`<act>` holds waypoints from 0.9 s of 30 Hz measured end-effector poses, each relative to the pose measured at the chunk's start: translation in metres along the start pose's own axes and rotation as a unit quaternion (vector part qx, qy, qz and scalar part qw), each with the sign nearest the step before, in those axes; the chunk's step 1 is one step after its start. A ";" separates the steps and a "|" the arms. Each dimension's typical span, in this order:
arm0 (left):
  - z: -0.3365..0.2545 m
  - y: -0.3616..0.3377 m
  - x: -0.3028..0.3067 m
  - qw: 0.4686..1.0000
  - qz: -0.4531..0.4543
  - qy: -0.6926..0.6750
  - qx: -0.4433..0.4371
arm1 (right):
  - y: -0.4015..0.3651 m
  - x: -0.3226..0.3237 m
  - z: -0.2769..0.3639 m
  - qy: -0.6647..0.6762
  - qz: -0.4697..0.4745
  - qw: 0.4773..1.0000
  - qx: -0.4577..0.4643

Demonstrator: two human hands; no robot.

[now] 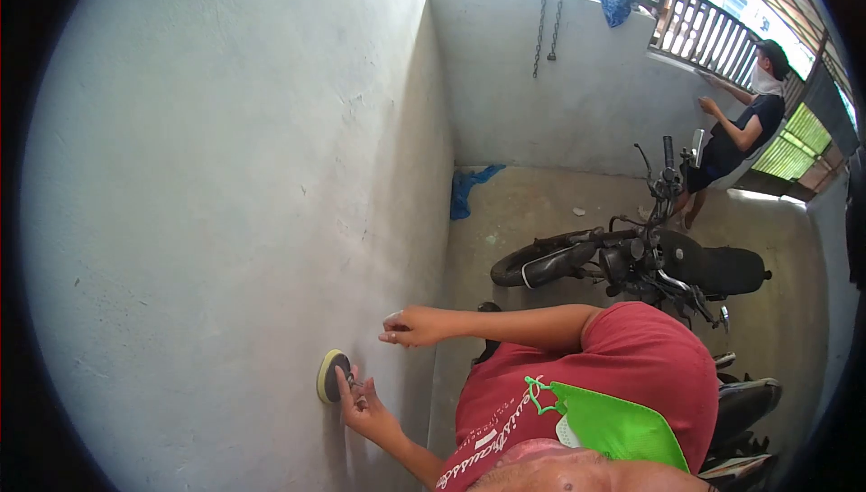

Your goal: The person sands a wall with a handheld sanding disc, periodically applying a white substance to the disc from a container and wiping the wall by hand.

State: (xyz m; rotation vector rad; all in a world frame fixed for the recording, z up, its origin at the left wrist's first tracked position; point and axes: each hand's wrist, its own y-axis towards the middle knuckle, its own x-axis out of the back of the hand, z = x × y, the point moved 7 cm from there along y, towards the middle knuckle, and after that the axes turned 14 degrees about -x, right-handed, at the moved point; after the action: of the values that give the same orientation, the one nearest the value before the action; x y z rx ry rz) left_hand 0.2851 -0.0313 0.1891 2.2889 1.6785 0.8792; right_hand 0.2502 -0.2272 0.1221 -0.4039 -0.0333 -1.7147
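Observation:
My left hand (365, 409) is low in the view, its fingers closed on the back of a round sanding pad (333, 377). The pad has a dark backing and a yellow rim, and its face is turned toward the pale grey plastered wall (225, 221). Higher up and apart from the pad, my right hand (412, 326) hovers near the same wall. Its fingers are curled in, with whitish marks at the tips; I cannot tell whether it holds something small.
A black motorcycle (631, 257) stands behind on the concrete floor. Blue plastic (469, 190) lies at the wall corner. Chains (548, 32) hang on the far wall. Another person (744, 131) works by the railing (708, 32). A green face mask (622, 424) hangs over my red shirt.

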 end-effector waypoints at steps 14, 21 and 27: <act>-0.013 -0.003 -0.071 0.987 0.123 -0.082 -0.068 | -0.048 0.012 0.040 -0.063 -0.026 0.996 0.062; -0.037 0.015 -0.136 0.964 0.204 -0.133 -0.108 | -0.057 0.058 0.019 -0.050 -0.153 0.986 0.051; -0.078 0.035 -0.159 0.941 0.326 -0.051 -0.076 | -0.048 0.107 -0.015 0.082 -0.206 0.975 -0.032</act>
State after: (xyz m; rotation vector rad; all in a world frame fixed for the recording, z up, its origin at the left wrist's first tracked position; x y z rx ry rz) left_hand 0.2400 -0.2042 0.2121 2.7483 0.7597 0.9278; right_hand 0.1864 -0.3231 0.1477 -0.3147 0.0643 -2.1589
